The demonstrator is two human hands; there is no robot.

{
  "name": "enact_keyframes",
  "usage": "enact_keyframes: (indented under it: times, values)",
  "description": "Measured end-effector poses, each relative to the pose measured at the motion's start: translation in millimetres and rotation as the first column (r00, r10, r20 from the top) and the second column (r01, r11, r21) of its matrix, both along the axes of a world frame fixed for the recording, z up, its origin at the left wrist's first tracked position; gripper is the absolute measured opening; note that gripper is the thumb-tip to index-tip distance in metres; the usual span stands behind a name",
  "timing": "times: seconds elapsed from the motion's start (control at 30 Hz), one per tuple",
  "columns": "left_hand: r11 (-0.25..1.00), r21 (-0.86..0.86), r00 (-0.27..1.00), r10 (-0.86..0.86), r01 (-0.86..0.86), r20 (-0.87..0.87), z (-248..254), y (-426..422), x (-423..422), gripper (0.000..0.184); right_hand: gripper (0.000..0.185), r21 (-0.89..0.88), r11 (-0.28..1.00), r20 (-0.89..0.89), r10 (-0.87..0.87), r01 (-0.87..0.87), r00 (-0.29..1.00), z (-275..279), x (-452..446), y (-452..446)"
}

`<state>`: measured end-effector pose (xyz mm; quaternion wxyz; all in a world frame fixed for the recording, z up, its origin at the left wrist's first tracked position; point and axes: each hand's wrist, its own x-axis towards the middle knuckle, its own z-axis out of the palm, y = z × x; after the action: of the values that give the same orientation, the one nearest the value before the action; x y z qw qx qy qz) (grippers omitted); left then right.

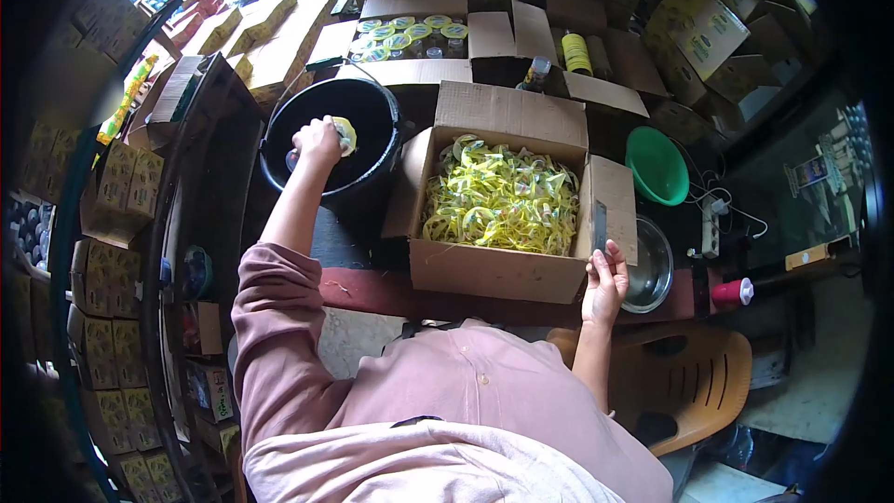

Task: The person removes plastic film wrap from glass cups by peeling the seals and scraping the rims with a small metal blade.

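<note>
My left hand [318, 142] is closed over the mouth of a black bucket [393, 154]. It grips a round yellow-and-white labelled piece [345, 136]; its exact kind is hard to make out. At the right, my right hand [605, 281] pinches the lower end of a flat grey blade-like strip [599, 224], held upright against the open flap of a cardboard box [494, 272]. That box is filled with a heap of yellow and clear cut label strips [503, 196].
A green bowl [656, 166], a steel bowl [663, 265], a power strip [711, 231] and a pink thread spool [732, 293] lie to the right. Behind stand a small bottle [535, 73] and an open carton of yellow-topped jars [400, 37]. An orange chair [698, 373] is beside me.
</note>
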<state>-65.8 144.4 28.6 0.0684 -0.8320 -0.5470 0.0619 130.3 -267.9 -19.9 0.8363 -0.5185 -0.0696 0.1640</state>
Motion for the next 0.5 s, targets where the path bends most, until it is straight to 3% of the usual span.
enact_keyframes:
  times: [0.07, 0.13, 0.17, 0.3, 0.33, 0.4, 0.5]
  values:
    - [0.996, -0.092, 0.997, -0.015, 0.008, -0.076, 1.9, 0.8, -1.7, 0.063, 0.026, 0.05, 0.998, -0.147, -0.018, 0.026, 0.989, -1.0, 2.2, -4.8]
    - [0.947, -0.319, 0.909, -0.097, -0.04, -0.405, 19.3, -10.2, 2.6, 0.062, 0.026, 0.114, 0.993, -0.261, -0.003, 0.034, 0.965, -3.2, 3.5, -8.6]
    - [0.849, -0.486, 0.873, -0.065, -0.206, -0.484, 14.7, 2.6, 3.0, 0.059, 0.026, 0.155, 0.987, -0.301, 0.018, 0.03, 0.953, -5.0, 3.6, -10.2]
    - [0.969, -0.241, 0.96, -0.019, -0.051, -0.279, 14.0, 9.3, -3.7, 0.053, 0.026, 0.256, 0.967, -0.363, 0.094, 0.002, 0.927, -9.8, 4.1, -10.5]
    - [0.894, -0.421, 0.859, -0.09, -0.152, -0.503, 25.4, 4.6, 1.6, 0.057, 0.026, 0.269, 0.963, -0.366, 0.108, -0.006, 0.924, -10.6, 3.3, -8.6]
    - [0.89, -0.434, 0.87, -0.099, -0.139, -0.482, 18.5, 14.1, -1.9, 0.058, 0.026, 0.245, 0.97, -0.39, 0.095, 0.004, 0.916, -9.7, 3.3, -4.1]
    - [0.973, -0.227, 0.978, -0.019, -0.029, -0.207, 5.0, 20.7, -6.7, 0.056, 0.025, 0.259, 0.965, -0.368, 0.131, -0.034, 0.92, -10.0, 10.8, 7.3]
